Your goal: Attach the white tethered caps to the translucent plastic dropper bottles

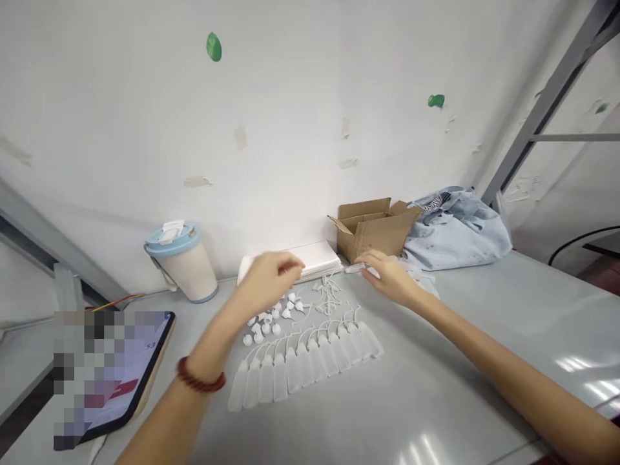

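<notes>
The right hand (390, 278), thumb and fingers parted by the far translucent pieces (427, 280), best takes one singly; the left hand (266, 274) (curled, grip impossible to tell) should avoid the white caps (258, 337).

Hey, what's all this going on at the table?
Someone is working bare-handed among small parts. Their right hand is at some clear plastic pieces by an open cardboard box; whether it grips one is hard to tell. The left hand hovers, fingers curled, near loose white caps and a white stack. Nearer the person, frosted bottle-like pieces lie side by side in a row, thin tails pointing toward the wall.
</notes>
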### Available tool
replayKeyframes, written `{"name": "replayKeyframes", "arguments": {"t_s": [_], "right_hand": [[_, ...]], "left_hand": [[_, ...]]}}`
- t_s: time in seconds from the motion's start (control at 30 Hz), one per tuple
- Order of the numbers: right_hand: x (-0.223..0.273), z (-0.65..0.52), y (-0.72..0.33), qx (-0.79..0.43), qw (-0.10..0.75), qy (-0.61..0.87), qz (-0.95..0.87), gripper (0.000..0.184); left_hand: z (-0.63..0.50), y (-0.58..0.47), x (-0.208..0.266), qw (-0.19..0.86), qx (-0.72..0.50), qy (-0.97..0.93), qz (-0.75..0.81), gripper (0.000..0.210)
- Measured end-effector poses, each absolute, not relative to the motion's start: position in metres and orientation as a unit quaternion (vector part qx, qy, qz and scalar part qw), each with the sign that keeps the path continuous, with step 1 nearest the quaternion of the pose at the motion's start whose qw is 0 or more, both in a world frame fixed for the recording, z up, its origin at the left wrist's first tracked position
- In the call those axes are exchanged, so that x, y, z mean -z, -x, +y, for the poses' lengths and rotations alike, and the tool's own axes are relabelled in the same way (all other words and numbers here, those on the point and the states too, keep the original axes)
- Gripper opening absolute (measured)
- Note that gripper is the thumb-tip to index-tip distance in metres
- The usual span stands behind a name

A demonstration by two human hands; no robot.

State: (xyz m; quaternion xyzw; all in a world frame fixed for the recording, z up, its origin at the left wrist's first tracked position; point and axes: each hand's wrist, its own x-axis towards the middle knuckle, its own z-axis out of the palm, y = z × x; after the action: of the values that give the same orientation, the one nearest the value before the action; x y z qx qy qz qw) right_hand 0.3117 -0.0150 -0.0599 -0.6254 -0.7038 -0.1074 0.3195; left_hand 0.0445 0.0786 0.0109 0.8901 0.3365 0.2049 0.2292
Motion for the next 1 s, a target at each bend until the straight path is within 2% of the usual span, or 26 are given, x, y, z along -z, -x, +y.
{"name": "replayKeyframes", "arguments": {"t_s": [0.17,0.33,0.67,0.9,1.0], "right_hand": [[0.095,-0.005,-0.324,0.134,0.190,0.635,-0.737,0.050],[0.100,-0.006,-0.322,0.158,0.122,0.650,-0.734,0.059],[0.097,-0.008,-0.313,0.179,0.072,0.654,-0.731,0.050],[0.092,-0.010,-0.311,0.159,0.083,0.636,-0.750,0.032],[0.093,-0.008,-0.312,0.152,0.102,0.636,-0.750,0.031]], "left_hand": [[0.092,-0.067,0.025,0.180,-0.087,-0.906,0.374,0.016],[0.090,-0.068,0.035,0.146,-0.037,-0.913,0.379,0.023],[0.088,-0.068,0.034,0.150,-0.060,-0.911,0.379,0.024],[0.080,-0.066,0.025,0.164,-0.137,-0.911,0.353,0.022],[0.071,-0.066,0.022,0.193,-0.155,-0.910,0.333,0.020]]}}
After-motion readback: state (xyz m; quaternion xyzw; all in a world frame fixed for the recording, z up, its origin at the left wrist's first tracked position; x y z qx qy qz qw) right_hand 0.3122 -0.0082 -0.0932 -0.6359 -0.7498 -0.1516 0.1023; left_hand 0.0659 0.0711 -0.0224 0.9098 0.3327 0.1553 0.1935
